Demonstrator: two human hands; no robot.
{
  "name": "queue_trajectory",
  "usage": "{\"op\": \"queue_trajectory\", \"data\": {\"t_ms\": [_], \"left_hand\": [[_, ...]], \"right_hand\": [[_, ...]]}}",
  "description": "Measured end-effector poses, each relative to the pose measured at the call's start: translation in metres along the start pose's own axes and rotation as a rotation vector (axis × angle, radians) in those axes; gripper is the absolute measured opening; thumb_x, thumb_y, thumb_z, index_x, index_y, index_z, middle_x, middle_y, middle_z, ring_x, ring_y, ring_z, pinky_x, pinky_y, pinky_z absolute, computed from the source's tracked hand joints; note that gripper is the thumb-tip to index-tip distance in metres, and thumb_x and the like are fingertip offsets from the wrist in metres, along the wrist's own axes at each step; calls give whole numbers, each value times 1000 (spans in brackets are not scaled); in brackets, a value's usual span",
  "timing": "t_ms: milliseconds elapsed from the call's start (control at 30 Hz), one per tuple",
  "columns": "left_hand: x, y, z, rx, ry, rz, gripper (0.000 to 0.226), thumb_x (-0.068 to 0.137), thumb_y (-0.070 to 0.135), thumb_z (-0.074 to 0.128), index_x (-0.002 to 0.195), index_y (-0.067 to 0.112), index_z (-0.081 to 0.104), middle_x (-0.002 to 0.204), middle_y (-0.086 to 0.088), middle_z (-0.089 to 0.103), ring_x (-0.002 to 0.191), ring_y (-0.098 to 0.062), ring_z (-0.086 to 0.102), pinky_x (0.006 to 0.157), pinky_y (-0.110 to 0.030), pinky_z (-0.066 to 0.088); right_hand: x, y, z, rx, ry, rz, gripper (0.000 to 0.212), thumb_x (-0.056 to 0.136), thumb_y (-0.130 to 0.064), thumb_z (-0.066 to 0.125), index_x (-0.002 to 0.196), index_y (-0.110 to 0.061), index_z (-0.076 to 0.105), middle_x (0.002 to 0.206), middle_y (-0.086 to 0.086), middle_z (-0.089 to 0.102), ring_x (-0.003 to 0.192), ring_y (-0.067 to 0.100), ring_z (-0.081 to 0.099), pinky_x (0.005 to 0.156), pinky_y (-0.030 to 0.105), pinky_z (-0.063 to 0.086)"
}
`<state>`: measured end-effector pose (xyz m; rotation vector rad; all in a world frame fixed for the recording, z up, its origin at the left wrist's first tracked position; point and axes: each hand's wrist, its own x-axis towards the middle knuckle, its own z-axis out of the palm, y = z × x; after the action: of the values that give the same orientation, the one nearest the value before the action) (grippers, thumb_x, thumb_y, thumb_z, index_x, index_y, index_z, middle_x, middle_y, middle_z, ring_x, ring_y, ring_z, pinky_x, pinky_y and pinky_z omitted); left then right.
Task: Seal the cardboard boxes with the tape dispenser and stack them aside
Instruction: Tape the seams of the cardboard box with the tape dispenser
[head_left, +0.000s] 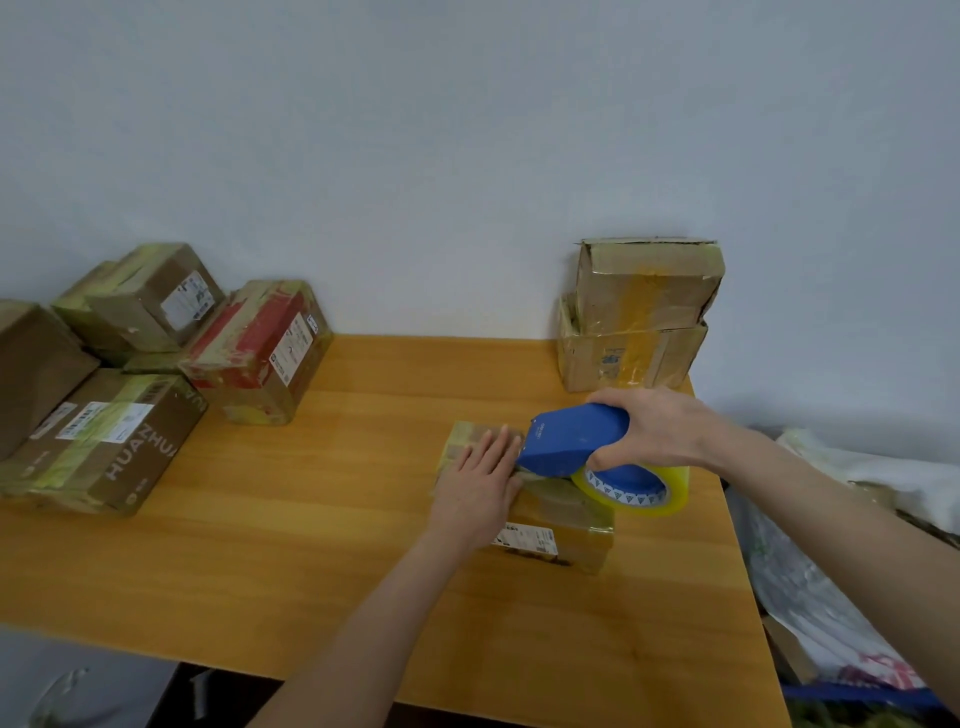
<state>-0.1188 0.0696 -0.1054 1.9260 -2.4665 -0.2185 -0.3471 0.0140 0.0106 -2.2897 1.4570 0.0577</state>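
Softly and evenly lit, fairly bright, cool-toned on the wall (467, 130). Faint, diffuse shadows on the desk (311, 519); weak sheen on the tape dispenser (571, 436). Slightly soft, bowed by wide-angle distortion toward the edges, dimmer in the lower corners.

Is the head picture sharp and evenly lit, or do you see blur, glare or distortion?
Head view: soft, even light, faint shadows; the wide lens splays the table edges; the label on the box under the left hand is too soft to read; the tape dispenser in the right hand shows no strong glare.
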Motion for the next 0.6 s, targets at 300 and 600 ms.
{"op": "queue_trajectory", "data": {"t_ms": [300,600], "left_hand": [[-3,-10,4,23,-19,32,57,100,52,8,145,27,-16,159,7,-14,145,-8,-15,119,-30,-7],[-5,-12,-4,35,-45,66,80,75,76,-9,144,36,-18,152,7,-24,145,-10,-17,118,-31,-8]], "right_hand": [[-13,24,-17,90,-75,-1,71,47,-70,61,113,-44,50,101,-16,57,91,7,58,81,36,55],[-28,44,4,271,-110,20,65,58,-52,77,116,-46,47,109,-15,57,96,7,57,81,27,51]]}}
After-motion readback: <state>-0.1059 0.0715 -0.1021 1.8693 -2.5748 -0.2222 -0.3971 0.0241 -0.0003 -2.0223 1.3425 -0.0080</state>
